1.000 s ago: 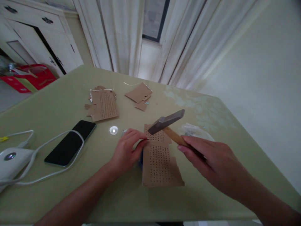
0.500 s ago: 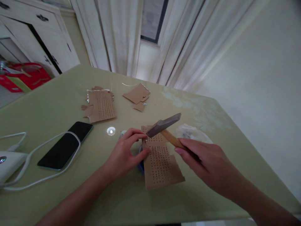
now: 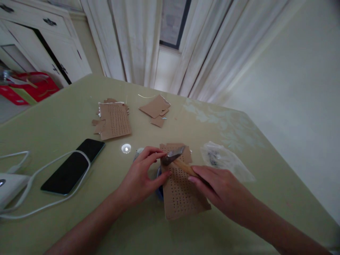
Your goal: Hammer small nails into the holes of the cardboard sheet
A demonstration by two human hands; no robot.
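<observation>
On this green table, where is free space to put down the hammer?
Bare table lies beyond the clear plastic bag, toward the curtains. More lies between the black phone and the left hand. It is crowded where the right hand holds the wooden-handled hammer on the perforated brown cardboard.

Your left hand (image 3: pixel 139 179) and right hand (image 3: pixel 221 189) are bare: no gloves, rings or watch show. Both forearms are uncovered up to the picture's lower edge, with no sleeve or cuff in sight. Fingernails appear short and unpainted.
</observation>
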